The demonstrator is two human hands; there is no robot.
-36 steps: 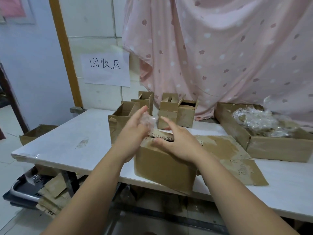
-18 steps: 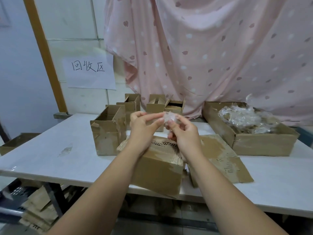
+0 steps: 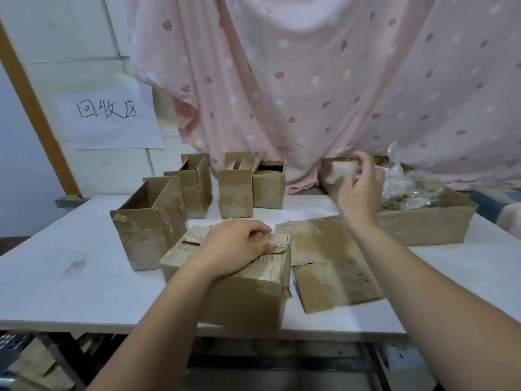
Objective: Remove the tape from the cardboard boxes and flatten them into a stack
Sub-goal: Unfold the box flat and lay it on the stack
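Matt scuffed cardboard boxes [image 3: 225,280], glossy crinkled tape [image 3: 342,170], cloth curtain [image 3: 310,80].

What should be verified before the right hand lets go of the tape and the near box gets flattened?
1. Tape wad pinched in right hand: ok.
2. Right hand over the waste box holding tape scraps: ok, at its left end.
3. Left hand steadying near box: ok, resting flat on top.
4. Near box top free of tape: cannot tell.
5. Flattened cardboard ready to stack on: ok, lying beside the near box, nothing on top.
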